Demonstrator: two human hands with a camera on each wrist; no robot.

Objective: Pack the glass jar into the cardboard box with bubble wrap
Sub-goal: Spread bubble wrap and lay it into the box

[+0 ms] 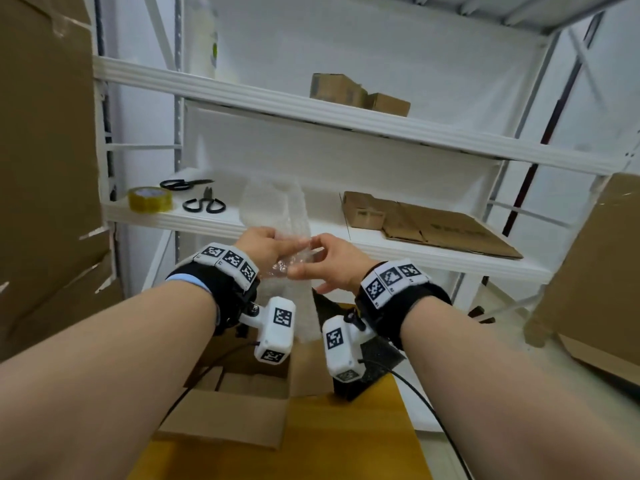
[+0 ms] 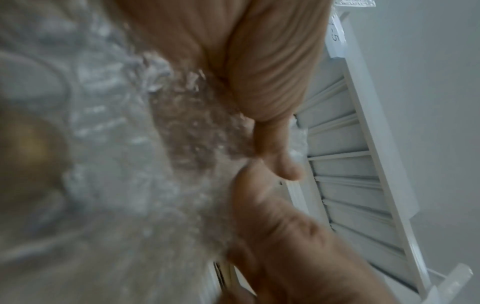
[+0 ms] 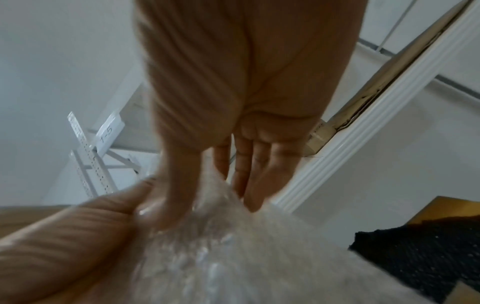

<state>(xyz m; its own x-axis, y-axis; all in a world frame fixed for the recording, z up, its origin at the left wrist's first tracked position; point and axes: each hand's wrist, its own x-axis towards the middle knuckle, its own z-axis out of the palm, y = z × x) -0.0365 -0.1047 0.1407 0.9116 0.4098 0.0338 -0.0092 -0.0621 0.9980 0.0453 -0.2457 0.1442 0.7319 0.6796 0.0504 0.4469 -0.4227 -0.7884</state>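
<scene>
Forearms: both reach forward over the open cardboard box point(image 1: 242, 400).
Left hand point(image 1: 261, 245): fingers curled, pinching the bubble wrap point(image 1: 277, 209).
Right hand point(image 1: 334, 263): thumb and forefinger pinch the same sheet; other fingers straight.
Glass jar: not discernible; possibly inside the wrap.
Risk: thin pinches could let the slick sheet slip.

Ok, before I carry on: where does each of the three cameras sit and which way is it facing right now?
Head: on the head, looking forward and down at both forearms, the left hand and right hand holding bubble wrap before the white shelf, open cardboard box below.
Left wrist: under the left palm, looking along the fingers at the wrap.
Right wrist: under the right palm, looking along its fingers.
Shared: both wrist views show the wrap, the shelf and the other hand.
</scene>
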